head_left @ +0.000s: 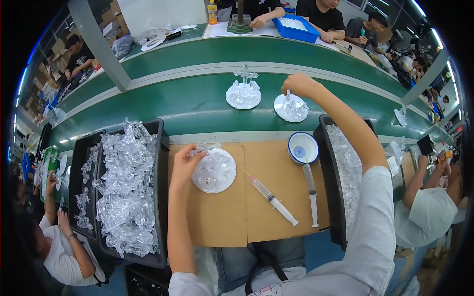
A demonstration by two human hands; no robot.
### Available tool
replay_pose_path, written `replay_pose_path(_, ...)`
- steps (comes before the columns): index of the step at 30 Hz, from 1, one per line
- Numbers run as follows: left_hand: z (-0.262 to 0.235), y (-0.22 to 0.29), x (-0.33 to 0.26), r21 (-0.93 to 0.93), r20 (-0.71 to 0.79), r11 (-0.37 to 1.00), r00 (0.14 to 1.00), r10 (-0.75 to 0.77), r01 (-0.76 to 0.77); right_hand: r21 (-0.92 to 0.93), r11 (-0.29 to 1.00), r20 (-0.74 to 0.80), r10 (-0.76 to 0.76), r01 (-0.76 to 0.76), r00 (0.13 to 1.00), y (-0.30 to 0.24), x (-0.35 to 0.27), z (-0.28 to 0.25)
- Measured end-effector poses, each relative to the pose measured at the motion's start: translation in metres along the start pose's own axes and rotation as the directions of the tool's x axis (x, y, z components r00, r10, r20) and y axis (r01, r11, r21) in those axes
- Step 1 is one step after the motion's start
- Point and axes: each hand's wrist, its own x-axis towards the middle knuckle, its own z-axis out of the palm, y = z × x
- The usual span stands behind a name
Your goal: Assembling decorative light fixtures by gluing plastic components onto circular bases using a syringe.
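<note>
My left hand (183,162) pinches a small clear plastic piece (202,148) at the upper left rim of a round white disc (214,171) lying on the brown cardboard mat (222,217). My right hand (297,84) reaches far out over the green conveyor belt (187,106). Its fingers close on a clear upright part (288,96) standing on a second round disc (291,108). A third disc carrying a clear cross-shaped figure (244,91) sits on the belt just left of it.
Black bins of clear plastic parts stand left (129,190) and right (340,167) of the mat. Two syringes (273,198) (311,190) and a small white bowl with blue liquid (302,147) lie on the mat. Other people work on both sides and across the belt.
</note>
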Motion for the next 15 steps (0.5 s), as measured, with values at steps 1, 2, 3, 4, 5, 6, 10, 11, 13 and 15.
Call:
replay_pose_path(1,-0.003,0.003,-0.002,0.057,0.023,0.998,0.999,0.036,-0.038,0.0,1.0,0.005,0.004,-0.004,1.0,0.002,-0.003,-0.001)
replay_pose_path(2,-0.004,0.005,-0.002,0.051,0.029,0.998,0.999,0.034,-0.035,0.021,1.0,-0.017,-0.023,0.023,1.0,0.006,-0.008,-0.002)
replay_pose_path(3,-0.01,0.007,-0.006,0.021,0.003,1.0,1.0,0.009,-0.009,0.043,0.997,-0.046,-0.059,0.061,0.997,0.005,-0.009,-0.007)
replay_pose_path(4,-0.015,0.009,-0.011,-0.013,-0.021,1.0,1.0,-0.022,0.022,0.047,0.997,-0.038,-0.066,0.068,0.997,0.002,-0.012,-0.015)
replay_pose_path(5,-0.02,0.011,-0.013,-0.035,-0.035,0.998,0.998,-0.045,0.044,0.085,0.995,-0.096,-0.037,0.045,0.995,0.001,-0.016,-0.024)
replay_pose_path(6,-0.028,0.012,-0.014,-0.008,-0.026,1.0,0.999,-0.023,0.023,0.125,0.992,-0.154,-0.009,0.029,0.988,-0.003,-0.02,-0.038)
replay_pose_path(10,-0.033,0.012,-0.013,0.007,-0.167,0.998,0.984,0.066,-0.066,0.237,0.96,-0.275,-0.081,0.149,0.958,-0.061,-0.049,-0.112)
replay_pose_path(11,-0.029,0.013,-0.014,0.021,-0.229,0.994,0.967,0.11,-0.108,0.256,0.95,-0.286,-0.105,0.182,0.952,-0.079,-0.058,-0.123)
replay_pose_path(13,-0.029,0.005,-0.021,0.072,-0.305,0.989,0.941,0.144,-0.128,0.323,0.908,-0.273,-0.18,0.266,0.945,-0.129,-0.075,-0.149)
replay_pose_path(15,-0.015,0.004,-0.033,0.167,-0.368,0.976,0.909,0.194,-0.141,0.355,0.87,-0.238,-0.268,0.341,0.933,-0.168,-0.083,-0.15)
